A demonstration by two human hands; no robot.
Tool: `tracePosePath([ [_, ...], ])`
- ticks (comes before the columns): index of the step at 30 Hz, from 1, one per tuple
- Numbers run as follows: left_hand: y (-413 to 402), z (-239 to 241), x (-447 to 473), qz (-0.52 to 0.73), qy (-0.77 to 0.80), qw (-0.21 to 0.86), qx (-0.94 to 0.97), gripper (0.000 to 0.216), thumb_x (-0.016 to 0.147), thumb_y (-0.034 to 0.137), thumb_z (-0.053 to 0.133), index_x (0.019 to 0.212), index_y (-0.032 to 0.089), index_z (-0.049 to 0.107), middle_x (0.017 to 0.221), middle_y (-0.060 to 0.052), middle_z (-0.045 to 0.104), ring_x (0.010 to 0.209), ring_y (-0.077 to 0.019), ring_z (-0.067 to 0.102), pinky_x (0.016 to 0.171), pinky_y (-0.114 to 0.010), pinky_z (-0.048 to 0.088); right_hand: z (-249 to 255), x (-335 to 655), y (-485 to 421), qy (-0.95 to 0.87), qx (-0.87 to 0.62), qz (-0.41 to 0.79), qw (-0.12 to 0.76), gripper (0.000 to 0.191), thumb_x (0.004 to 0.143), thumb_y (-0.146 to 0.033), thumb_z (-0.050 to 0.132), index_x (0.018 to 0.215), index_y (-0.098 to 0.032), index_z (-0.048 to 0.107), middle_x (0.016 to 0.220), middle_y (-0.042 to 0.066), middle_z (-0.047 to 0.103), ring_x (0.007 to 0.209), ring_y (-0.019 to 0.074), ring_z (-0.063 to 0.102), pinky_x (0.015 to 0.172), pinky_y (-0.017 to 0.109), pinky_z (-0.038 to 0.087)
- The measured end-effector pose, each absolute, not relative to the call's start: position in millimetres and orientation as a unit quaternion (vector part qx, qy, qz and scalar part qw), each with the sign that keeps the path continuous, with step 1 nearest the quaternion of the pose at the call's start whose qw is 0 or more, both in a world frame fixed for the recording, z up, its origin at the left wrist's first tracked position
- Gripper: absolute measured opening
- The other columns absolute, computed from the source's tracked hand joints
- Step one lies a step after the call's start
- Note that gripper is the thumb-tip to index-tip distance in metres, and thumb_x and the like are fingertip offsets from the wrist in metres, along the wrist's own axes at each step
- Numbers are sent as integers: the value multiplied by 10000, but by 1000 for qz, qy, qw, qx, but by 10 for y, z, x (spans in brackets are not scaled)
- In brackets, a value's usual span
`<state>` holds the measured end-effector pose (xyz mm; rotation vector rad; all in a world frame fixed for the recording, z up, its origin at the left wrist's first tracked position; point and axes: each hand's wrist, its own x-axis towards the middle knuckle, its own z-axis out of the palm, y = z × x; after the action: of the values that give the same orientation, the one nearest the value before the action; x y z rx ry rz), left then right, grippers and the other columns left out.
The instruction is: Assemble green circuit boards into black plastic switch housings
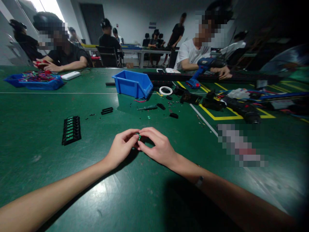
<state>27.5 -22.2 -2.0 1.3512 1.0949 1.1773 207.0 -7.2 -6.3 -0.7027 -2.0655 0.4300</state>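
Low over the green tabletop, my left hand point(122, 145) and my right hand point(158, 146) meet at the fingertips. Between them is a small green piece point(139, 137), which looks like a little circuit board; the fingers hide most of it. Both hands are closed in a pinch around it. To the left lies a black frame point(71, 130) holding several green boards in a row. Beyond my hands are two short black plastic strips point(107, 111), a screwdriver point(147, 107) and another tiny green piece point(149, 117).
A blue bin point(132, 84) stands ahead, with a white tape ring point(165, 90) beside it. Loose screws and black parts lie near it. A blue power drill point(200, 71) and cables point(241, 94) occupy the right. Co-workers sit across the table, one near a tray of wires point(41, 84).
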Motion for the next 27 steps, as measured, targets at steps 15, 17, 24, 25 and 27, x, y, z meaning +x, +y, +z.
tracePosePath([
  [15, -232, -6, 279, 488, 443, 506, 557, 326, 861, 407, 690, 1071, 163, 742, 966, -87, 760, 798, -204, 699, 648, -286, 593, -60, 2072, -73, -833, -281, 173, 444, 188, 917, -208, 666, 1105, -214, 657, 1132, 95, 678, 1083, 221, 653, 944, 384, 557],
  [17, -232, -13, 277, 489, 441, 506, 557, 330, 864, 413, 689, 1076, 164, 741, 964, -87, 759, 794, -203, 699, 647, -286, 594, -65, 2074, -70, -834, -280, 173, 443, 193, 918, -208, 663, 1111, -218, 655, 1139, 95, 676, 1087, 222, 652, 948, 387, 556],
  [24, -229, -25, 273, 490, 438, 506, 558, 344, 867, 430, 692, 1076, 161, 740, 967, -87, 757, 779, -197, 698, 642, -283, 594, -62, 2073, -71, -835, -281, 175, 440, 190, 924, -221, 660, 1114, -225, 657, 1139, 89, 676, 1083, 222, 656, 944, 384, 561],
  [25, -228, -25, 273, 490, 438, 507, 558, 344, 868, 430, 692, 1077, 161, 740, 973, -88, 756, 781, -197, 697, 645, -285, 594, -61, 2071, -71, -835, -281, 175, 440, 190, 924, -216, 660, 1113, -223, 657, 1139, 89, 676, 1084, 221, 656, 945, 383, 560],
  [27, -228, -27, 273, 490, 437, 508, 557, 344, 872, 428, 688, 1082, 160, 739, 986, -90, 754, 786, -196, 696, 649, -286, 595, -62, 2070, -72, -834, -282, 174, 440, 192, 921, -210, 664, 1113, -218, 657, 1139, 90, 676, 1085, 220, 654, 948, 382, 556],
])
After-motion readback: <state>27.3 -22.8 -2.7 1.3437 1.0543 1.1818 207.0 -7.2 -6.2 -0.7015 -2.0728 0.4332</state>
